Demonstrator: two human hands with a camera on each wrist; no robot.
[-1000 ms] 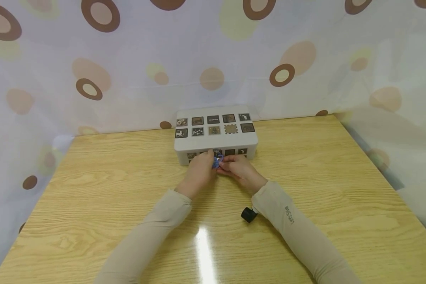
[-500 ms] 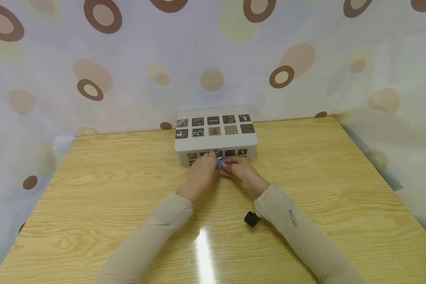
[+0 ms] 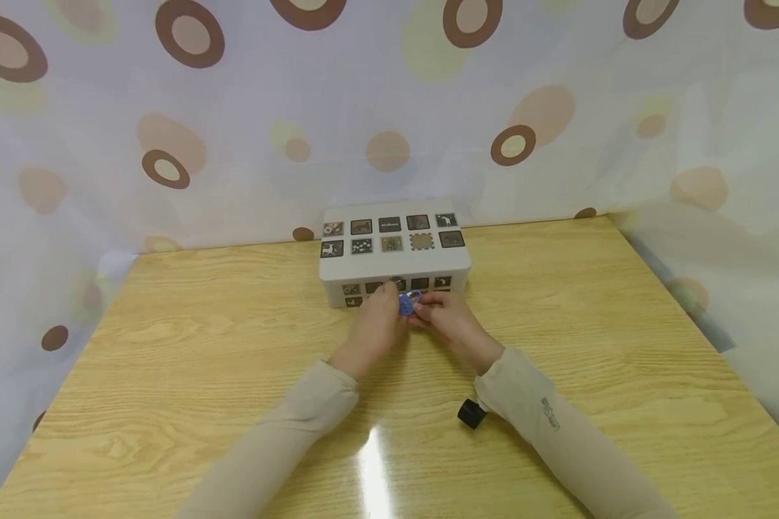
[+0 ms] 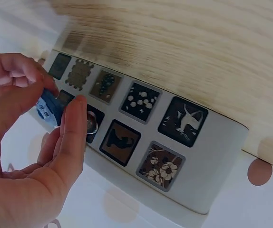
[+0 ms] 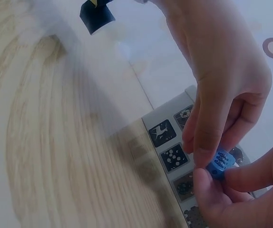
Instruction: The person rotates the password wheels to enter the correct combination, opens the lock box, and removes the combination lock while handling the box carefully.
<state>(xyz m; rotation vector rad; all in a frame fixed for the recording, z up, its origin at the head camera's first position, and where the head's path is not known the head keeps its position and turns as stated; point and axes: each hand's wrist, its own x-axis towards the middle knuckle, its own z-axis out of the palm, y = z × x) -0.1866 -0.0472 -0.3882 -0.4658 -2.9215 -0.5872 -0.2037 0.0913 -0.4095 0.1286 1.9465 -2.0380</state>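
Observation:
A small blue combination padlock with a looped shackle is held between both hands, just in front of a white box. My left hand pinches its left side, and my right hand pinches its right side near the shackle. Raised marks show on the padlock body in the right wrist view. Beside the left fingers, in the left wrist view, a silvery metal clasp sits on the box front. Whether the shackle is locked I cannot tell.
The box is patterned with dark picture squares and stands at the back of a wooden table. Behind it hangs a white cloth with brown and beige circles. A black wrist camera sticks out from the right sleeve.
Both hands and the padlock have shifted slightly right and a little toward me, away from the box front. More of the blue body shows between the fingers. Both hands keep hold.

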